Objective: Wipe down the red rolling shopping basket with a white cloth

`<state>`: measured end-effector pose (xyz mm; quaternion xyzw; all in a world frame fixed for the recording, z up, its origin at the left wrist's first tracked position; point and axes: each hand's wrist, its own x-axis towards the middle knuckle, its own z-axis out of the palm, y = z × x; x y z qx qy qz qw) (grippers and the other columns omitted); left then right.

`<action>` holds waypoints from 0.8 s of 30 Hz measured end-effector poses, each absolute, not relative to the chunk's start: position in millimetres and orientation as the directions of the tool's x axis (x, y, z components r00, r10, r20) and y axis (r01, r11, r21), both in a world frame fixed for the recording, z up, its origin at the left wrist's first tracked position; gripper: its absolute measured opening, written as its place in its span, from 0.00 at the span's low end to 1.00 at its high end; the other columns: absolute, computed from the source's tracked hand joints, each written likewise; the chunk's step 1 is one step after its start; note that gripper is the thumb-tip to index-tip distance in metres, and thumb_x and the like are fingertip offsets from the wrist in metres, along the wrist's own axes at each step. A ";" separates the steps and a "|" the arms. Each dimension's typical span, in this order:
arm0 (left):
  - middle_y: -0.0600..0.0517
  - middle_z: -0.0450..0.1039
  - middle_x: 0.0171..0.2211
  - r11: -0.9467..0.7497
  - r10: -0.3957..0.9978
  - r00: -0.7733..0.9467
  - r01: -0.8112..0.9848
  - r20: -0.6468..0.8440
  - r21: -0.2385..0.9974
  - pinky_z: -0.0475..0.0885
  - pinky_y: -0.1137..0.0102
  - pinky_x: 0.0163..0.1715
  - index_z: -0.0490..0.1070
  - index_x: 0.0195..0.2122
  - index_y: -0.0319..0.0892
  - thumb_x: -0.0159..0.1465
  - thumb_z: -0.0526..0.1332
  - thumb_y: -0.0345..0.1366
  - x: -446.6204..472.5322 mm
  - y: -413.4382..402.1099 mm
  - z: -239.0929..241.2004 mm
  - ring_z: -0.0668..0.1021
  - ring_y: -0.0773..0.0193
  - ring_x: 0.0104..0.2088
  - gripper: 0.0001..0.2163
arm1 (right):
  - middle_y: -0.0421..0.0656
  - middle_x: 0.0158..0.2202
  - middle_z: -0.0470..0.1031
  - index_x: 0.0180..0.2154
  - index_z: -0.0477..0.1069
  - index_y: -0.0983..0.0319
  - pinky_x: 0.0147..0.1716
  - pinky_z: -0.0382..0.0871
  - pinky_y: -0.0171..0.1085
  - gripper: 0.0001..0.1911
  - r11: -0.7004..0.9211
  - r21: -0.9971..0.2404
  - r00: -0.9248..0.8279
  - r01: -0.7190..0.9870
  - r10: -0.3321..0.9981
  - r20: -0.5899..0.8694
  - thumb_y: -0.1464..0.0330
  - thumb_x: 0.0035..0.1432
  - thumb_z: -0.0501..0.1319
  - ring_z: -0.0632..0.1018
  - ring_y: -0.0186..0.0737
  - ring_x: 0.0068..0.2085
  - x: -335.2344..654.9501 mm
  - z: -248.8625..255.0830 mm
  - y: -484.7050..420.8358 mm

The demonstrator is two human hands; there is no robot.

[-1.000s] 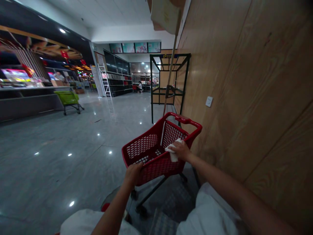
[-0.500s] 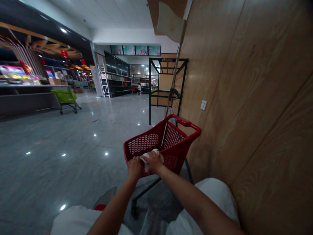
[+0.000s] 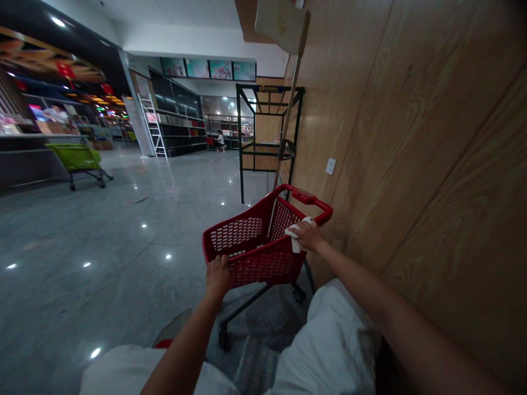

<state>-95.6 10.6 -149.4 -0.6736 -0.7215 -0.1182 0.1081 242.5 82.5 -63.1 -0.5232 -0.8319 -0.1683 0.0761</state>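
Observation:
A red plastic shopping cart (image 3: 263, 269) stands in front of me, its handle towards the wooden wall. My left hand (image 3: 218, 274) is closed over the near corner of its basket rim. Farther along the same rim, close to the handle end, my right hand (image 3: 309, 236) grips a white cloth (image 3: 297, 230) and presses it on the edge. Part of the cloth hangs down the outer side of the basket. The fingertips of my left hand are curled over the rim.
A wood-panelled wall (image 3: 395, 164) with a white socket (image 3: 330, 166) rises close on the right. Behind the cart stand a dark metal frame (image 3: 241, 148) and a long pole (image 3: 291, 104). A green cart (image 3: 76, 158) is at the left; a person (image 3: 221, 141) crouches far back.
My right hand has slid the cloth along the rim, away from my left hand and towards the handle end. My left hand stays at the corner. The view has turned slightly right.

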 end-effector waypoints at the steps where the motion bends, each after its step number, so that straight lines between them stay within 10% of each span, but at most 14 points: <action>1: 0.43 0.68 0.41 0.073 0.939 -0.078 0.997 0.334 0.027 0.64 0.63 0.44 0.66 0.43 0.37 0.63 0.47 0.27 -90.9 10.7 -151.4 0.72 0.56 0.42 0.12 | 0.47 0.53 0.71 0.54 0.69 0.51 0.53 0.48 0.53 0.18 0.375 0.189 -0.417 0.907 0.860 0.295 0.64 0.64 0.51 0.66 0.51 0.54 234.9 -65.1 81.1; 10: 0.43 0.68 0.40 0.028 0.904 -0.049 0.998 0.425 0.055 0.63 0.61 0.44 0.68 0.43 0.37 0.63 0.47 0.28 -76.8 6.3 -160.2 0.71 0.56 0.40 0.12 | 0.43 0.56 0.68 0.59 0.61 0.43 0.53 0.50 0.54 0.22 0.596 0.023 -0.572 0.803 0.759 0.311 0.66 0.66 0.49 0.67 0.48 0.53 69.2 -131.9 39.6; 15: 0.44 0.68 0.41 -0.051 0.917 0.028 0.998 0.398 0.048 0.64 0.63 0.45 0.66 0.44 0.38 0.63 0.49 0.28 -92.9 4.8 -159.8 0.71 0.57 0.42 0.11 | 0.43 0.52 0.71 0.60 0.58 0.41 0.48 0.56 0.48 0.24 0.677 0.137 -0.682 0.723 0.668 0.298 0.69 0.67 0.48 0.69 0.46 0.49 94.1 -125.7 48.5; 24: 0.42 0.68 0.40 0.017 0.906 -0.039 0.998 0.422 0.054 0.63 0.61 0.44 0.66 0.42 0.36 0.61 0.48 0.27 -82.7 10.8 -160.6 0.71 0.54 0.40 0.11 | 0.47 0.57 0.67 0.57 0.66 0.45 0.48 0.55 0.47 0.24 0.273 0.253 -0.348 0.928 0.879 0.326 0.73 0.65 0.49 0.65 0.49 0.55 284.9 -58.1 83.4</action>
